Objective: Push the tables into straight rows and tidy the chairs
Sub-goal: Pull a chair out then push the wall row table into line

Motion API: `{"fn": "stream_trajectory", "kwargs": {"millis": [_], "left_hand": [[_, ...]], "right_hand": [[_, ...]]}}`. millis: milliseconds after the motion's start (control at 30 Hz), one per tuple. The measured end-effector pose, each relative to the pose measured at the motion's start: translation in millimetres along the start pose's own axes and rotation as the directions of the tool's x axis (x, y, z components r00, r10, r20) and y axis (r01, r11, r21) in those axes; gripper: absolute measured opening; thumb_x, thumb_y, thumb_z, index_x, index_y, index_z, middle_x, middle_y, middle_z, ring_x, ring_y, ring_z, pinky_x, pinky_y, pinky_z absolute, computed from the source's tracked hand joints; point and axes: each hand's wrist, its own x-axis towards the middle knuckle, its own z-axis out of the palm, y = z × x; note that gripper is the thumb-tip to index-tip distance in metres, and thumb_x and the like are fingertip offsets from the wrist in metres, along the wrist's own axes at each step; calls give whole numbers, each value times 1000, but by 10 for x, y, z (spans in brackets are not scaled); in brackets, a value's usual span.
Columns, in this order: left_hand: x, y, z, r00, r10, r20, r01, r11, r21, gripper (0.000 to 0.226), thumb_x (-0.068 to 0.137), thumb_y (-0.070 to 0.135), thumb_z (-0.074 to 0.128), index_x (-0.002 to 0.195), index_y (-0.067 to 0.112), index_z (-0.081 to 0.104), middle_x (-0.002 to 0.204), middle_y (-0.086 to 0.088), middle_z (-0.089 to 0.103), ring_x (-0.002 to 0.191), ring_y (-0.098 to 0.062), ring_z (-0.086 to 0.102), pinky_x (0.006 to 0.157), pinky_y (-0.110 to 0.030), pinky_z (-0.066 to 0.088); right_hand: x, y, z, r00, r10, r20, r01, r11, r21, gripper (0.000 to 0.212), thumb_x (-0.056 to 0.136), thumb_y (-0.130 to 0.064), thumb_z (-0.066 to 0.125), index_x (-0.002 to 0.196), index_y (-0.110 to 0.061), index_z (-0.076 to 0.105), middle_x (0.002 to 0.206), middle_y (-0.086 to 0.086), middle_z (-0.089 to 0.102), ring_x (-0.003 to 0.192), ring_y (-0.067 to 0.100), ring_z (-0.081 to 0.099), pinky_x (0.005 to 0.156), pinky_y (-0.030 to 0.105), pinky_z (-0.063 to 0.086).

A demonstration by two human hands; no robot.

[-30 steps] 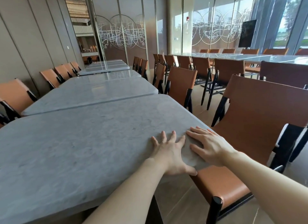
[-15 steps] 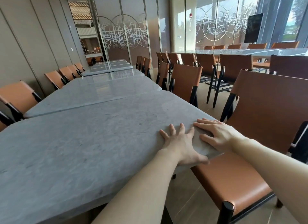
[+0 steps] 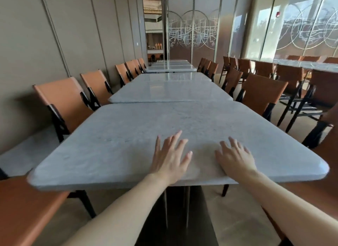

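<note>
Head view along a row of grey marble tables. Nearest table [image 3: 128, 141] in the foreground, short end toward the camera, far edge close against the second table [image 3: 170, 92] with only a thin seam between — the near top sitting slightly to the left of the second. Further tables [image 3: 171, 67] beyond, in line toward a glass partition [image 3: 193, 29].

Left hand [image 3: 170, 158] flat on the near tabletop, fingers straight and spread, gripping nothing. Right hand [image 3: 236, 158] flat just beside it, near the same edge, fingers extended and splayed, likewise holding nothing — both palms down, bare forearms entering from below.

Tan chairs with black frames along both sides: left chairs [image 3: 64, 101] backed toward the panelled wall [image 3: 36, 44], right chairs [image 3: 263, 92] beside the table edge. Another tan seat [image 3: 23, 209] at lower left, partly under the near corner. Second row of chairs and table [image 3: 307, 65] at far right by the windows.
</note>
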Motion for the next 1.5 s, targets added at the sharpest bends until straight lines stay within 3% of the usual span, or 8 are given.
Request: {"fn": "stream_trajectory", "kwargs": {"millis": [133,233,300,400,467,667,1033,1500], "left_hand": [[-475,-1050,-444,931,-359,68,352,931,96,57,103,55,12,143,33,46,161,9,31,149,-18,27,123,-57,-4],[-745,-1471,-610,929,-282,240,269,959,83,50,107,52,20,153,40,33,167,14,20,155,-11,12,122,-59,-8],[-857,-1609,-658,940,-220,261,191,973,133,51,107,51,22,156,39,28,168,13,16,156,-12,6,122,-61,-7],[-944,-1713,-689,939,-287,191,251,949,193,55,106,53,21,158,37,23,170,8,7,157,-26,-4,118,-66,-13],[-986,-1727,-692,928,-340,153,305,928,213,59,104,56,21,159,33,23,170,5,7,157,-31,-4,118,-67,-12],[-958,-1775,-701,930,-312,193,285,946,154,59,102,50,32,157,29,26,169,1,18,156,-32,6,122,-63,4],[-925,-1839,-692,940,-271,208,237,955,177,59,100,50,35,155,26,29,168,-4,20,155,-35,9,120,-67,8],[-764,-2262,-704,949,-244,198,217,965,148,57,101,47,37,155,29,31,168,3,21,156,-28,11,122,-62,11]], "right_hand": [[-290,-1187,38,947,-316,53,305,939,159,71,98,-55,45,156,-22,21,165,13,12,149,32,22,120,42,23],[-484,-1967,132,830,-557,33,545,821,170,85,88,-70,50,156,-28,22,167,9,10,153,27,14,123,43,17],[-528,-2360,221,772,-634,33,627,770,118,104,79,-77,56,159,-24,16,168,6,9,155,25,8,124,48,12],[-446,-2657,335,794,-597,115,599,800,22,121,68,-80,62,159,-25,6,168,5,2,155,30,-2,120,64,6],[-394,-2679,391,813,-559,163,569,822,-22,124,65,-88,56,158,-31,-1,168,5,-3,154,34,-7,117,70,4],[-412,-2671,407,812,-563,152,576,816,-58,125,64,-94,43,158,-28,-5,167,6,-2,153,33,-9,116,68,5],[-390,-2697,359,795,-595,116,605,789,-101,120,66,-94,41,157,-27,3,164,5,7,151,32,1,115,67,13],[-152,-3031,465,805,-587,84,589,808,-4,120,60,-95,43,154,-27,13,161,9,18,150,36,6,113,71,12]]}}
